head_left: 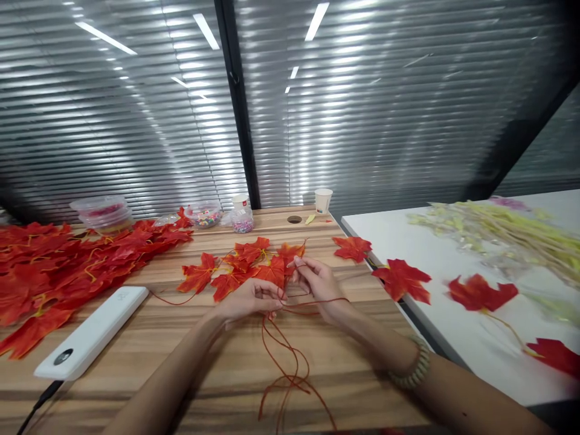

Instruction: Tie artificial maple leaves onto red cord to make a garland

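Above the wooden table, my left hand (248, 299) is closed in a pinch on a thin red cord (293, 355). Loose loops and ends of that cord hang below the fingers onto the tabletop. Fingertips of my right hand (321, 289) are also pinched together, close to the left hand; a strand of the cord passes across its wrist, and what sits between the fingertips is too small to make out. Just behind both hands lies a cluster of red-orange artificial maple leaves (233, 273), one leaf touching or nearly touching the right fingertips.
A white power bank (95, 332) with a black cable lies left, beside a heap of red maple leaves (72, 266). Plastic tubs (102, 212), bead containers (203, 215) and a paper cup (323, 200) stand at the back. Yellow-green strands (512, 232) cover part of the white table.
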The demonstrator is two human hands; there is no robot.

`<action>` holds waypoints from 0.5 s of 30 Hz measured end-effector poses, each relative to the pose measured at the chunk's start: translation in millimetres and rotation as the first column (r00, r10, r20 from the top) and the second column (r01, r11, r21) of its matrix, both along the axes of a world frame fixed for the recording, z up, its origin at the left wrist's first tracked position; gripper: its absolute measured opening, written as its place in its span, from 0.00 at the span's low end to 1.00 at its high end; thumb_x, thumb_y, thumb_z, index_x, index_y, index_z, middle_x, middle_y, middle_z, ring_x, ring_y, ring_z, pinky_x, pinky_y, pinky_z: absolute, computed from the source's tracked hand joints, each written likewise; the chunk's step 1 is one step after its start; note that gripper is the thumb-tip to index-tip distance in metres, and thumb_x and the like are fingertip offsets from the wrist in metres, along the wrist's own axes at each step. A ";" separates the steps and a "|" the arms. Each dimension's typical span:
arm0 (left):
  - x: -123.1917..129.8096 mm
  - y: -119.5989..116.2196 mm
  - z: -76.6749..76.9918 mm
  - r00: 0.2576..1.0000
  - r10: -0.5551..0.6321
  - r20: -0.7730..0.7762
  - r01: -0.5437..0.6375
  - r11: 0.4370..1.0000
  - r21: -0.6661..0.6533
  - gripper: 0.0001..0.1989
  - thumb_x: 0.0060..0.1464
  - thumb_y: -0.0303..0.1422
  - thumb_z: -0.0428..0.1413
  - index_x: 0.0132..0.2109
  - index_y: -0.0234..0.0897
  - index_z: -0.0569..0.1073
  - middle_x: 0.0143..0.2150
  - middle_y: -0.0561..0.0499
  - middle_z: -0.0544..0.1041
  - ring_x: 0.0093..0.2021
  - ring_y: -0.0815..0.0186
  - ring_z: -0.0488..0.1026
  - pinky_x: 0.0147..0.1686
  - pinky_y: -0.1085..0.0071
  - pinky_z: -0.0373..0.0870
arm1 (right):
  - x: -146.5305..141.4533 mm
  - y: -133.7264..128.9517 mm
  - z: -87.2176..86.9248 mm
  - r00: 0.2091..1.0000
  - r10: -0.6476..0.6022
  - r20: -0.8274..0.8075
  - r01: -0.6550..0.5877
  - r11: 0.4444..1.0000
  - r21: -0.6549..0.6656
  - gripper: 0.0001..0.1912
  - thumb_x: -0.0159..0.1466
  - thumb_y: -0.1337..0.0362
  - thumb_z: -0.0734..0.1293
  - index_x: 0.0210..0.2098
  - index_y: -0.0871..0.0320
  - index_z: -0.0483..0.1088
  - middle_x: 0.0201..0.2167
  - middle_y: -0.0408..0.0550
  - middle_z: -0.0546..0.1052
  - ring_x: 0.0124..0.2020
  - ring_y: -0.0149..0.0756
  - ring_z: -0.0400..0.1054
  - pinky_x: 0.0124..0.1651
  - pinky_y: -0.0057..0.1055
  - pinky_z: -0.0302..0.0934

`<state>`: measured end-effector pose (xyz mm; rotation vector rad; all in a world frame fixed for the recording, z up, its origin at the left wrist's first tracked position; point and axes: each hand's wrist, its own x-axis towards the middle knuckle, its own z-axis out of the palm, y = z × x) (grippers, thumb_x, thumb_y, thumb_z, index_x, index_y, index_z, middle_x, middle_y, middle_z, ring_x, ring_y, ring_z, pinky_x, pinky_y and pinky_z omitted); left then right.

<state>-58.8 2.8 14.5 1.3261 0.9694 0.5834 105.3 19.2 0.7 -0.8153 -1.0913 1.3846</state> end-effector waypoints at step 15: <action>0.1 2.7 -1.0 0.989 0.123 0.088 -0.129 0.989 0.074 0.13 0.46 0.40 0.57 0.30 0.32 0.68 0.24 0.54 0.68 0.24 0.74 0.64 0.25 0.77 0.61 | -5.5 -4.3 -9.2 0.952 0.305 0.023 -0.303 0.951 -0.061 0.29 0.57 0.42 0.53 0.32 0.62 0.68 0.18 0.42 0.67 0.13 0.22 0.52 0.16 0.22 0.42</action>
